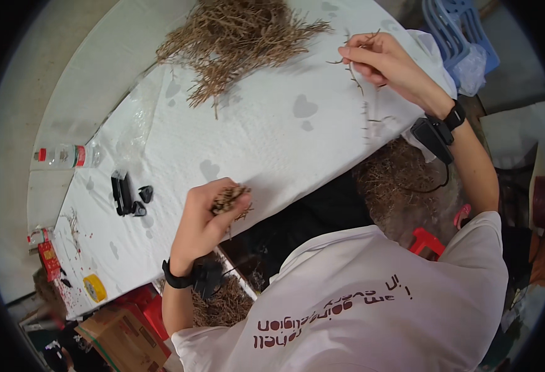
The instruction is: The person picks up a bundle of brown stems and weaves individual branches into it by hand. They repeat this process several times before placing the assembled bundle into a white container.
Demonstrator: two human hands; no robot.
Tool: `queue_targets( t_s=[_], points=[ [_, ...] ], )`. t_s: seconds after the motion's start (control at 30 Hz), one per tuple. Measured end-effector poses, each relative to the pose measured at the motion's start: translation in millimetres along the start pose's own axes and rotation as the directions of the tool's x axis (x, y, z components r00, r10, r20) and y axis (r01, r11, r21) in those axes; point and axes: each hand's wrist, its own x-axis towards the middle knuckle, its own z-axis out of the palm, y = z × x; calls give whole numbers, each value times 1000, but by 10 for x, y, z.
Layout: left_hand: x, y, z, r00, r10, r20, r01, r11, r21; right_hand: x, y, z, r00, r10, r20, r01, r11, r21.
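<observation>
The left hand (207,217) is closed around a bundle of short brown twigs (227,199); the curled fingers hide most of it, so the count cannot be told. The right hand (381,62) pinches a thin, knobbly twig (353,75) between thumb and fingertips, over the far right of the table; the other fingers' hold is hard to make out. Small loose bits below that hand are blurred. Beyond the hands lies a tangled twig heap (241,46), cut off by the upper edge.

The table wears a white cloth (272,139) printed with grey hearts. Toward its left stand black objects (121,193) of unclear kind, a clear bottle (67,155) and a yellow tape roll (95,288). More brown twigs (402,180) lie below the table, partly hidden by it. A blue plastic seat (461,37) is cropped at upper right; a cardboard box (123,338) sits lower left.
</observation>
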Motion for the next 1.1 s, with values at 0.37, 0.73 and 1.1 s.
queue_targets(
  t_s=[0.37, 0.73, 1.1],
  points=[
    [352, 23, 116, 972, 194, -133, -214, 963, -163, -1026, -106, -621, 994, -91, -64, 106, 953, 284],
    [259, -54, 71, 958, 226, -179, -251, 959, -133, -2280, 580, -1204, 941, 338, 22, -308, 881, -358],
    [-286, 63, -120, 899, 201, -389, -269, 955, -128, -1881, 634, -1133, 905, 417, -84, -417, 832, -365]
  ],
)
